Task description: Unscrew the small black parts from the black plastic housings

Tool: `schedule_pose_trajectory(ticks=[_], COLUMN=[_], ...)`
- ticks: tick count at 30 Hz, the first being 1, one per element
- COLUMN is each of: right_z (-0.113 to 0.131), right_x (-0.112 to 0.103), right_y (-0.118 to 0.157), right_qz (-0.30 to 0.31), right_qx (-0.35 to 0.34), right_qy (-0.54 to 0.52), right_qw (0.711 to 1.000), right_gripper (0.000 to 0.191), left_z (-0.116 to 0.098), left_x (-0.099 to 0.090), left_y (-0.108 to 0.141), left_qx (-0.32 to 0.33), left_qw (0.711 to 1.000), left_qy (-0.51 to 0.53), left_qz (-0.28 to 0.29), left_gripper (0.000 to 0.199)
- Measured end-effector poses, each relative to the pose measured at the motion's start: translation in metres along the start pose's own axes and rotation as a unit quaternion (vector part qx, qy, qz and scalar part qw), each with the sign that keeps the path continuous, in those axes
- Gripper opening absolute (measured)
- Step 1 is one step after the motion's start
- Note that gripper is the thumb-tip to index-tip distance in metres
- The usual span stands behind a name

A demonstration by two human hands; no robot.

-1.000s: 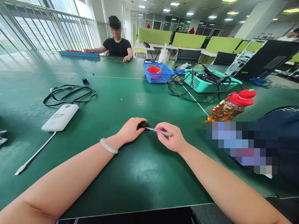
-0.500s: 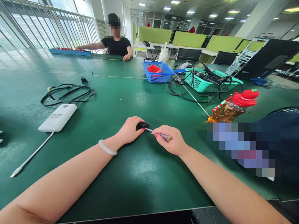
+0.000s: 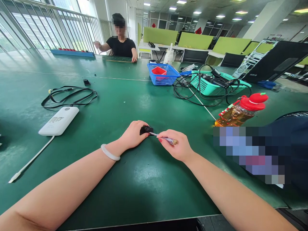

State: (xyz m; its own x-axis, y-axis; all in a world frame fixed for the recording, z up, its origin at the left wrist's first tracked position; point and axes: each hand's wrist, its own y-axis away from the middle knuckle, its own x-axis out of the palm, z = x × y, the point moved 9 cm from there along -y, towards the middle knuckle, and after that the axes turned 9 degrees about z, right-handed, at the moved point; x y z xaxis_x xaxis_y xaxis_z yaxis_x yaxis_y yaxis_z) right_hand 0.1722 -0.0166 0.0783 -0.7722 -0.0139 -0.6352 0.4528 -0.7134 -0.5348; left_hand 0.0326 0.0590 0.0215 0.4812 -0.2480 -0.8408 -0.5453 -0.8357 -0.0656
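My left hand [image 3: 134,134] is closed around a small black block-like part [image 3: 147,129], pressing it to the green tabletop [image 3: 149,179]. What kind of part it is I cannot make out. A screwdriver [image 3: 170,140] with a translucent handle lies in the grip of my right hand [image 3: 176,144]. Its thin metal shaft points left, and the tip meets the black part's near right side. My left fingers hide the part's left end.
Left of my arm lie a white power bank [image 3: 59,122] and a coiled black cable [image 3: 69,96]. Farther off are a blue basket [image 3: 163,78], a teal basket [image 3: 209,88] with cables, and a red-capped bottle [image 3: 240,112]. A person [image 3: 122,46] sits across the table.
My hands, the screwdriver and the black part stay almost where they were. Across the table, the person's arm has lifted off the blue tray.
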Motion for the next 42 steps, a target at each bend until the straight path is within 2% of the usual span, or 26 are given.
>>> schedule_pose_trajectory(ticks=[7, 10, 17, 26, 32, 35, 42], right_z=[-0.004, -0.003, -0.001, 0.007, 0.008, 0.014, 0.027], right_x=[-0.003, -0.001, 0.007, 0.001, -0.006, -0.004, 0.002], right_y=[0.001, 0.001, 0.001, 0.001, 0.004, 0.004, 0.005], right_qz=[-0.021, -0.011, 0.022, -0.005, -0.038, -0.031, -0.013], right_qx=[0.031, 0.024, -0.003, -0.027, -0.027, -0.047, -0.086], right_qy=[-0.018, -0.015, -0.002, 0.068, 0.13, 0.169, 0.207], right_qw=[0.999, 1.0, 1.0, 0.997, 0.99, 0.984, 0.974], right_gripper=[0.009, 0.006, 0.013, 0.006, 0.02, 0.024, 0.018], left_z=[0.0, 0.0, 0.003, 0.003, 0.003, 0.003, 0.005], left_x=[0.0, 0.001, 0.002, 0.004, 0.003, 0.003, 0.004], left_y=[0.0, 0.001, 0.0, -0.001, 0.0, 0.0, 0.0], left_qx=[0.0, 0.001, 0.009, 0.006, -0.005, -0.006, -0.007], left_qw=[1.0, 1.0, 1.0, 1.0, 1.0, 1.0, 1.0], left_qy=[-0.001, -0.004, -0.005, -0.009, -0.008, -0.009, -0.009], left_qz=[-0.004, -0.004, -0.002, 0.002, 0.001, 0.003, 0.006], left_gripper=[0.026, 0.026, 0.027, 0.028, 0.029, 0.028, 0.027])
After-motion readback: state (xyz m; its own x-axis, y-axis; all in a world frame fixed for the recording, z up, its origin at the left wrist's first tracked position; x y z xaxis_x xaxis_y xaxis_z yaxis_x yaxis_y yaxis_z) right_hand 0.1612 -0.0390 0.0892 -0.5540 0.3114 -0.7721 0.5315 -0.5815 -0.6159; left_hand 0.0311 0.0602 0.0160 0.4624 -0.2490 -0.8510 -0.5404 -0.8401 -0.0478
